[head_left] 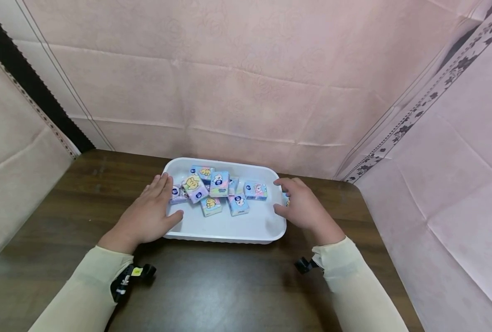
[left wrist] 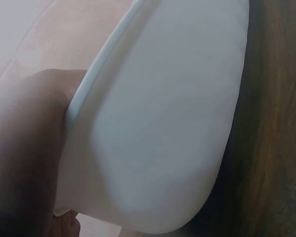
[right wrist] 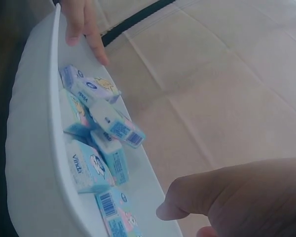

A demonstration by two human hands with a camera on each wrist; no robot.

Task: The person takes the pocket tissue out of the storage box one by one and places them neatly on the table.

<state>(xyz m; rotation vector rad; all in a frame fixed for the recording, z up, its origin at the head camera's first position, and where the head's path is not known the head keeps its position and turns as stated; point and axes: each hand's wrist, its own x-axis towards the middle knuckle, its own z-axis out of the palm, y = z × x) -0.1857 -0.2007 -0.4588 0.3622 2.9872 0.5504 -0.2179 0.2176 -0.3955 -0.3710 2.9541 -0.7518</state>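
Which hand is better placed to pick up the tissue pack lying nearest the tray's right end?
Right. The right hand rests on the tray's right rim, beside that tissue pack. The left hand lies at the left end, with other packs between.

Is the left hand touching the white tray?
Touching. The head view shows the left hand lying over the left rim of the white tray; the left wrist view shows skin against the rim.

white plastic tray (head_left: pixel 225 230) on dark wooden surface (head_left: pixel 212 286) | small tissue packets (head_left: pixel 218 189) in tray, between left grip (head_left: pixel 148 216) and right grip (head_left: pixel 304 207)
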